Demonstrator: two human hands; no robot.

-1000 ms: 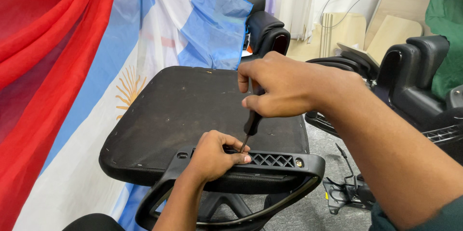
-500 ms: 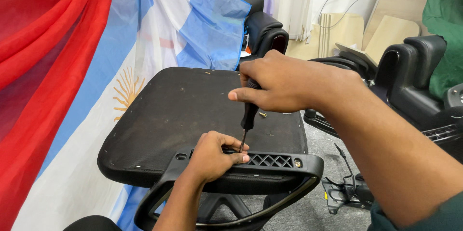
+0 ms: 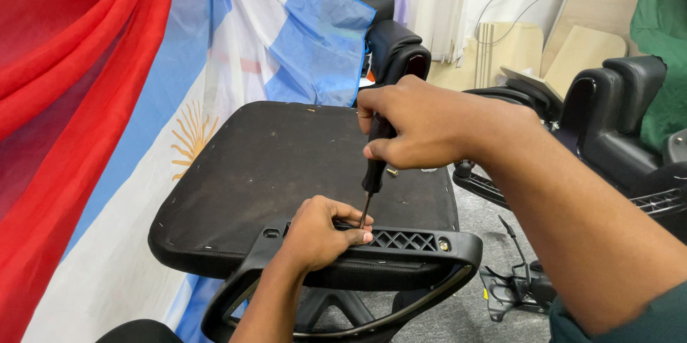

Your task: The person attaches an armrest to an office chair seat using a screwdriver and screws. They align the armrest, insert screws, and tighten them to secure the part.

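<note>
While right hand (image 3: 422, 124) grips screwdriver (image 3: 373, 171), armrest (image 3: 401, 243)

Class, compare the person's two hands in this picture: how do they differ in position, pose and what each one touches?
The right hand is raised above the chair seat; the left hand rests low on the black plastic armrest. The right hand is wrapped in a fist round the screwdriver handle; the left hand's fingertips sit by the screwdriver's tip. The right arm enters from the right, the left from below. Both are bare and meet at the same tool.
</note>
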